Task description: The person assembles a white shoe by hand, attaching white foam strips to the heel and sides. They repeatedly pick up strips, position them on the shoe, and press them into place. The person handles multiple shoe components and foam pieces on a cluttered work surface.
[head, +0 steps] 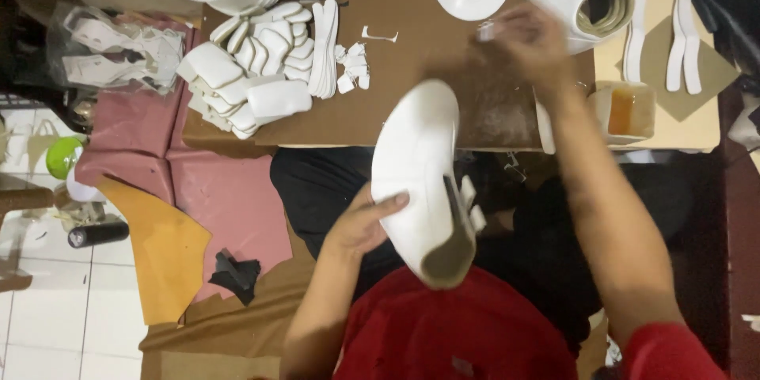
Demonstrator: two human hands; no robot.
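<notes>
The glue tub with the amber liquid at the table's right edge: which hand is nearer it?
Right. The right hand is raised, blurred, over the table just up-left of the glue tub, not touching it. The left hand is far lower-left, holding the white shoe.

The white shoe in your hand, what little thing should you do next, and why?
Probably bring the right hand back to the white shoe. The left hand holds it over the lap, while the right is blurred above the brown board, seemingly pinching a small white piece.
</notes>
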